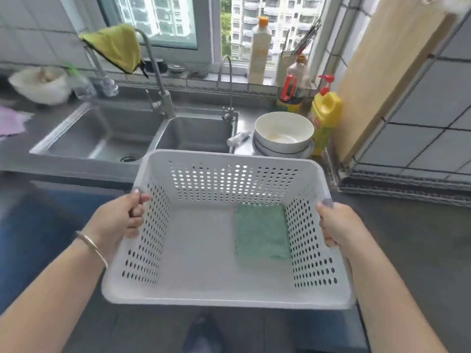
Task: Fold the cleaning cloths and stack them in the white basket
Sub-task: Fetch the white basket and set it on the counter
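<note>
A person is holding a white basket point(204, 284) w/ both hands, in front of a kitchen counter point(407, 238). The left hand point(119, 220) is gripping the basket's left rim: thumb hooked over the top edge, fingers curled against the perforated side wall. A thin bracelet point(91, 247) is sitting on that wrist. The right hand point(339, 225) is gripping the right rim, thumb over the top, other fingers wrapping the outside & mostly hidden. Inside the basket, a folded green cloth point(261, 231) is lying flat on the floor, against the right wall, just beside the right hand but apart from its fingers, w/ the wall between. A yellow cloth point(114, 47) is hanging over the tall faucet point(155, 72) above the double sink point(107, 133). A purple cloth point(11, 121) is lying at the far left of the counter. White bowls point(283, 135) are stacked right of the sink, next to a yellow bottle point(326, 118).
</note>
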`<action>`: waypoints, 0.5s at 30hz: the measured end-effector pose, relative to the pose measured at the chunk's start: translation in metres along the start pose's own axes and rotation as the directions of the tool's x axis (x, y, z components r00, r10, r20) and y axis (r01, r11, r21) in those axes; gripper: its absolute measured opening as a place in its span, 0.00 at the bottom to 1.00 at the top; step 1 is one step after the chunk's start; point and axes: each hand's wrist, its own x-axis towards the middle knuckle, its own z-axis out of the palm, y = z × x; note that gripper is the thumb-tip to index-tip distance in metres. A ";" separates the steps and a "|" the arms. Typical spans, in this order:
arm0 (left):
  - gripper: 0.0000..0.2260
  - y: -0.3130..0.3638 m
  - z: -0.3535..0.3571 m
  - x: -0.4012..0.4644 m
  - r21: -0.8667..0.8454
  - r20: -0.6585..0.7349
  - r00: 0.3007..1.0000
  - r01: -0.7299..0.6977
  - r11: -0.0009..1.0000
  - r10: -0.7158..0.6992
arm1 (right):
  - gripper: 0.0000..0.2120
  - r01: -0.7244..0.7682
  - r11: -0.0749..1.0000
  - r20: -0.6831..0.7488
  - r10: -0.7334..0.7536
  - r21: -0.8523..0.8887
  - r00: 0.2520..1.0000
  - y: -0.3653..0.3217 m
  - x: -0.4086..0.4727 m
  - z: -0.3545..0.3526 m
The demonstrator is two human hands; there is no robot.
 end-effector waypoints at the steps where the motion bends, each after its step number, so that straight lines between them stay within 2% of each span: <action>1: 0.13 -0.005 -0.019 -0.006 -0.025 -0.040 0.999 0.007 1.000 -0.008 | 0.13 0.020 1.000 0.032 -0.019 -0.018 0.999 -0.007 -0.002 0.016; 7: 0.12 -0.045 -0.148 -0.045 -0.184 -0.298 0.954 -0.035 0.982 -0.022 | 0.11 0.171 0.977 0.274 -0.131 -0.128 0.953 -0.069 -0.034 0.130; 10: 0.12 -0.067 -0.226 -0.071 -0.274 -0.430 0.902 -0.076 0.959 -0.051 | 0.13 0.294 0.935 0.406 -0.196 -0.196 0.893 -0.110 -0.062 0.209; 15: 0.11 -0.088 -0.324 -0.103 -0.344 -0.584 0.807 -0.154 0.926 -0.083 | 0.14 0.458 0.858 0.516 -0.290 -0.234 0.806 -0.163 -0.110 0.324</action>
